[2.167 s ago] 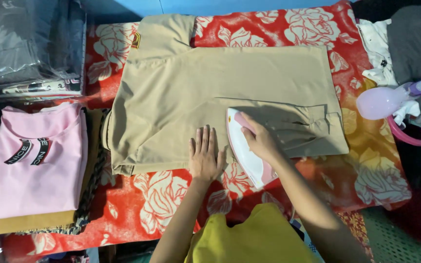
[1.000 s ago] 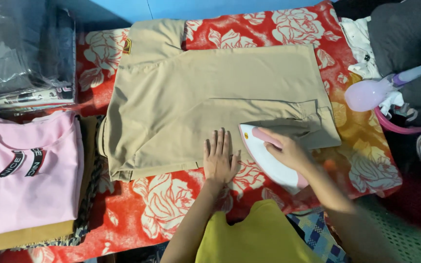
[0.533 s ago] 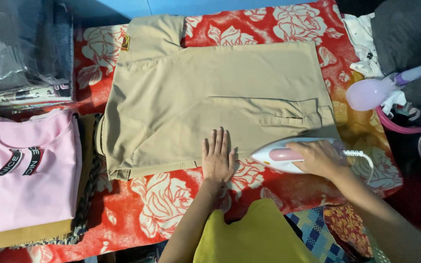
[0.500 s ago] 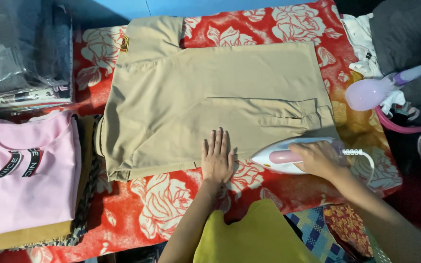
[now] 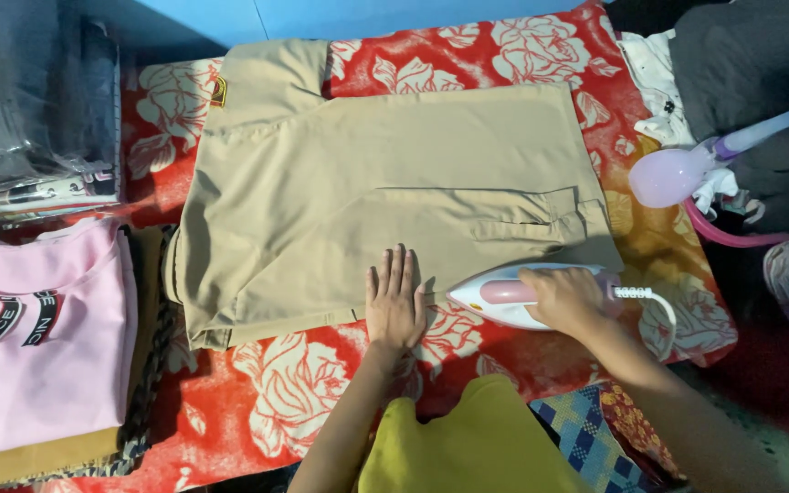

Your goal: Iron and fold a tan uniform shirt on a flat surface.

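Soft, even light falls from above onto the centre, sharp and saturated. The left and right edges sink into dim shadow, and the near forearm edge blurs slightly.

Free room and obstacles on the table [image 5: 504, 55]. The tan garment [image 5: 367, 201] lies flat across the middle and offers an open, low surface to pass over. Along its near edge, the left hand [image 5: 394, 306] rests flat, and just right of it the right hand [image 5: 563, 297] grips the iron [image 5: 504, 297], which blocks the near right corner. The red cloth [image 5: 257, 393] lies bare near left. At left, a pink shirt [image 5: 38, 338] on a stack and bagged clothes [image 5: 29, 110] bound the way; at right, a spray bottle [image 5: 687, 173] and dark clothes [image 5: 741, 64].
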